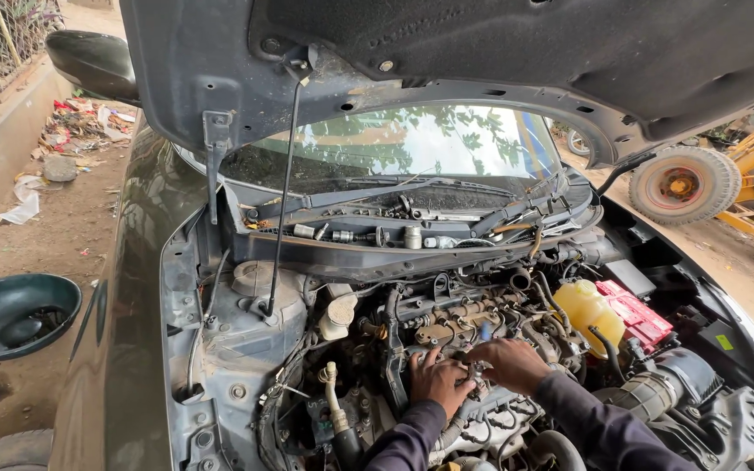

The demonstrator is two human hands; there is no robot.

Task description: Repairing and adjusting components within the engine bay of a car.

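Left hand [435, 382]: lower centre, grip pinching a small metal engine fitting [476, 377].
Right hand [510, 362]: touching the same fitting, grip unclear.
Yellow plastic reservoir [588, 311]: right.

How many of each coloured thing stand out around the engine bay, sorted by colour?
Yellow: 1, the fluid reservoir
Red: 1, the fuse box cover
White: 1, the small reservoir
Dark green: 1, the drain pan on the ground
Hands on the engine: 2, left hand and right hand
Total: 6
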